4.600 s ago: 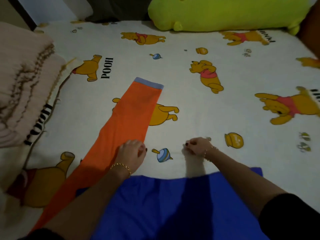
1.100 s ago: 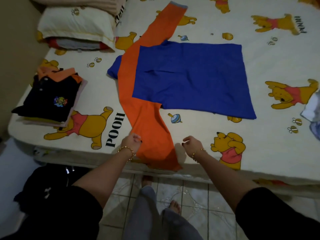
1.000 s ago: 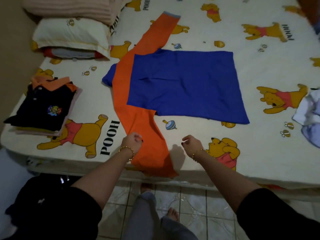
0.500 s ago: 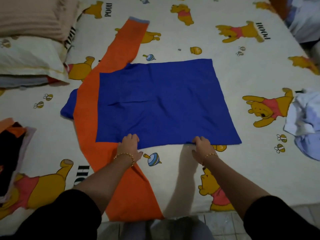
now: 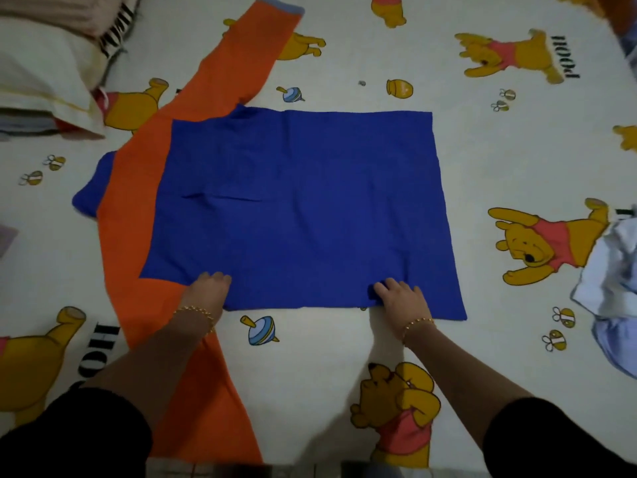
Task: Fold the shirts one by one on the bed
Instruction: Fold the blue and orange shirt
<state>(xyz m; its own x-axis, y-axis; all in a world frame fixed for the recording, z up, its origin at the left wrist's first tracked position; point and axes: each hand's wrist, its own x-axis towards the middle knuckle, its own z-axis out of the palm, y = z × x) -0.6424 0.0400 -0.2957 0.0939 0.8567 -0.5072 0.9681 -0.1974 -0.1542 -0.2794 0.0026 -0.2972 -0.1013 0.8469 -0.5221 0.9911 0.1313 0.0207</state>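
Observation:
A blue shirt point(image 5: 303, 208) with orange sleeves lies flat, spread across the printed bed sheet point(image 5: 344, 357). One orange sleeve point(image 5: 241, 56) runs to the far left. The other orange sleeve point(image 5: 196, 408) runs toward the bed's near edge under my left forearm. My left hand point(image 5: 206, 291) grips the near edge of the blue body at its left part, fingers curled over the cloth. My right hand point(image 5: 401, 300) grips the same edge further right, with a small pucker of cloth at its fingertips.
A cream pillow point(image 5: 41, 81) with a folded pinkish blanket point(image 5: 62, 12) on it lies at the far left. A crumpled pile of white and pale blue clothes point(image 5: 617, 291) sits at the right edge. The bed's near edge and floor show at the bottom.
My hands left the near orange sleeve by the bed's edge and moved forward to take the blue body's near edge. The view came closer over the shirt.

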